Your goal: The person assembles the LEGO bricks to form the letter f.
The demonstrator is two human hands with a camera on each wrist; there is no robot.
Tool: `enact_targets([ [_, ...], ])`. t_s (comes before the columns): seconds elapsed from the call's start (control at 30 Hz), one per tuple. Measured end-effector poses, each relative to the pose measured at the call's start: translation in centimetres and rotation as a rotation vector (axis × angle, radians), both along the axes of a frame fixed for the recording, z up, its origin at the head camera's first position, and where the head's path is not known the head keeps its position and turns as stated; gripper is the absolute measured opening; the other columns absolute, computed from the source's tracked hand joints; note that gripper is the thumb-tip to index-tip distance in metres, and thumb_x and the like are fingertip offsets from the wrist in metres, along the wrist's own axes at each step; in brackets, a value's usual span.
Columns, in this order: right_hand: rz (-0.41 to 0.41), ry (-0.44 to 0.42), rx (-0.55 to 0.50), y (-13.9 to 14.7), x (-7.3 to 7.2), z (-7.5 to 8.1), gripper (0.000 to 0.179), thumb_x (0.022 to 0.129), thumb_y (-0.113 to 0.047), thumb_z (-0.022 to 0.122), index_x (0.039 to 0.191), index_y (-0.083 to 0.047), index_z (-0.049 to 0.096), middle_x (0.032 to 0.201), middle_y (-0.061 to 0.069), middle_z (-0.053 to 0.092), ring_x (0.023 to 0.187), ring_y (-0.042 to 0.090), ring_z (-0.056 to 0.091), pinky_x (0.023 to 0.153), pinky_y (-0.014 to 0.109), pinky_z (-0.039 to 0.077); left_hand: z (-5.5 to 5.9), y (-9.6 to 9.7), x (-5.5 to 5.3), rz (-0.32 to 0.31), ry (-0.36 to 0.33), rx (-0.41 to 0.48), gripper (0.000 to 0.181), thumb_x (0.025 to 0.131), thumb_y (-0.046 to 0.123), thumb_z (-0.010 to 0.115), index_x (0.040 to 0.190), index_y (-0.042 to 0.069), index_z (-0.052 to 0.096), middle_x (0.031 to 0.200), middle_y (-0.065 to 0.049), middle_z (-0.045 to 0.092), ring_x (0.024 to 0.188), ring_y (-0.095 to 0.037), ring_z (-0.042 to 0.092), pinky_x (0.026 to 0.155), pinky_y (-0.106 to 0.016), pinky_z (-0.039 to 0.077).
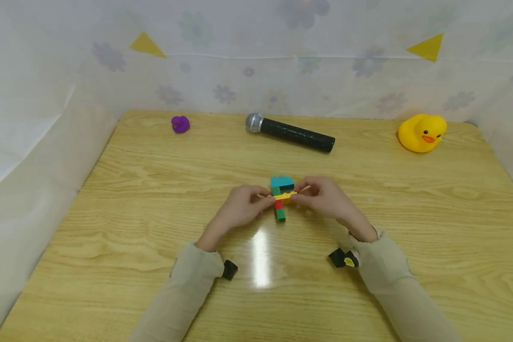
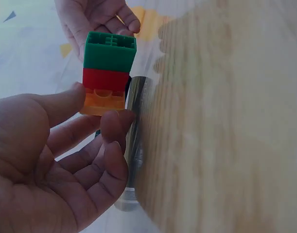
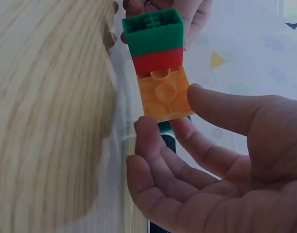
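Note:
Both hands hold one toy built from stacked building blocks. Its yellow block (image 1: 284, 195) runs crosswise, with a red block (image 1: 279, 204) and a green block (image 1: 280, 215) on the near side and a blue block (image 1: 282, 182) at the far end. My left hand (image 1: 242, 205) pinches the yellow block's left end between thumb and fingers. On the other end, my right hand (image 1: 323, 198) pinches the same block; the right wrist view shows the thumb at the edge of its hollow orange-yellow underside (image 3: 165, 92). In the left wrist view the green block (image 2: 109, 57) shows its open, ribbed base.
Along the table's back edge lie a small purple duck (image 1: 180, 124), a black microphone (image 1: 297, 135) with a silver head, and a large yellow duck (image 1: 422, 133). Behind the wooden table (image 1: 154, 166) hangs a flowered curtain (image 1: 248, 42) bearing two yellow triangles.

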State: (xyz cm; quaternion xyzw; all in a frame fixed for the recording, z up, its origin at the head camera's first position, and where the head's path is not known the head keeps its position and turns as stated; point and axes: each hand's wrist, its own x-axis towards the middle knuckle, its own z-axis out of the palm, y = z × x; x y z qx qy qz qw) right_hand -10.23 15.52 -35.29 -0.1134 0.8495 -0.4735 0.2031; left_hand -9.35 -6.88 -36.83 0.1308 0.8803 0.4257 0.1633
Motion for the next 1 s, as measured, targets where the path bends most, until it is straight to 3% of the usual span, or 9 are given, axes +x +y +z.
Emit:
enact_targets([
  [0.13, 0.015, -0.053, 0.037, 0.0, 0.0, -0.2, 0.021, 0.094, -0.018, 0.062, 0.105, 0.000, 0.062, 0.090, 0.014, 0.071, 0.073, 0.024, 0.066, 0.065, 0.032, 0.050, -0.1, 0.1, 0.0, -0.016, 0.052, -0.048, 0.022, 0.093, 0.029, 0.064, 0.104, 0.011, 0.073, 0.096, -0.001, 0.070, 0.079, -0.011, 0.060, 0.071, -0.028, 0.048],
  [0.27, 0.027, -0.060, 0.070, 0.0, 0.0, -0.4, 0.021, 0.094, -0.019, 0.063, 0.104, 0.000, 0.061, 0.090, 0.012, 0.070, 0.072, 0.021, 0.065, 0.064, 0.031, 0.050, -0.3, 0.1, -0.1, -0.015, 0.037, -0.043, 0.020, 0.093, 0.026, 0.065, 0.103, 0.011, 0.073, 0.095, -0.002, 0.070, 0.079, -0.012, 0.061, 0.070, -0.028, 0.049],
  [0.43, 0.059, -0.013, 0.133, 0.0, 0.0, -0.4, 0.019, 0.093, -0.016, 0.064, 0.100, 0.001, 0.062, 0.091, 0.013, 0.067, 0.071, 0.020, 0.063, 0.062, 0.031, 0.050, -0.2, 0.1, 0.0, -0.012, 0.015, -0.040, 0.017, 0.093, 0.023, 0.065, 0.103, 0.011, 0.072, 0.095, -0.002, 0.069, 0.083, -0.012, 0.063, 0.074, -0.028, 0.050],
  [0.67, 0.127, 0.093, 0.267, -0.2, -0.2, 0.1, 0.021, 0.093, -0.023, 0.064, 0.096, -0.003, 0.064, 0.094, 0.011, 0.066, 0.081, 0.021, 0.060, 0.074, 0.036, 0.049, 0.0, -0.6, 0.0, -0.023, 0.005, -0.036, 0.023, 0.094, 0.024, 0.063, 0.111, 0.009, 0.068, 0.101, -0.004, 0.069, 0.092, -0.015, 0.064, 0.080, -0.032, 0.051],
  [0.77, 0.156, 0.087, 0.342, 0.3, 0.0, 1.1, 0.029, 0.094, -0.032, 0.061, 0.101, -0.004, 0.064, 0.099, 0.010, 0.066, 0.089, 0.024, 0.060, 0.078, 0.040, 0.049, 0.6, -1.6, 0.2, -0.035, 0.000, -0.099, 0.036, 0.095, 0.030, 0.060, 0.123, 0.007, 0.061, 0.110, -0.009, 0.066, 0.100, -0.021, 0.062, 0.085, -0.037, 0.050],
  [0.83, 0.153, 0.111, 0.376, 0.9, 0.1, 2.1, 0.038, 0.096, -0.037, 0.058, 0.109, -0.002, 0.063, 0.107, 0.014, 0.064, 0.095, 0.028, 0.060, 0.081, 0.043, 0.049, 1.5, -2.4, 0.2, -0.009, 0.021, -0.163, 0.046, 0.096, 0.034, 0.058, 0.132, 0.005, 0.053, 0.119, -0.014, 0.062, 0.108, -0.027, 0.059, 0.090, -0.042, 0.048],
  [1.0, 0.069, 0.308, 0.409, 2.2, 0.4, 3.8, 0.056, 0.098, -0.039, 0.054, 0.131, 0.006, 0.049, 0.136, 0.028, 0.045, 0.121, 0.044, 0.045, 0.097, 0.058, 0.037, 3.4, -4.3, -0.1, 0.107, 0.164, -0.364, 0.068, 0.099, 0.043, 0.048, 0.147, -0.001, 0.030, 0.146, -0.024, 0.037, 0.133, -0.041, 0.036, 0.104, -0.054, 0.033],
])
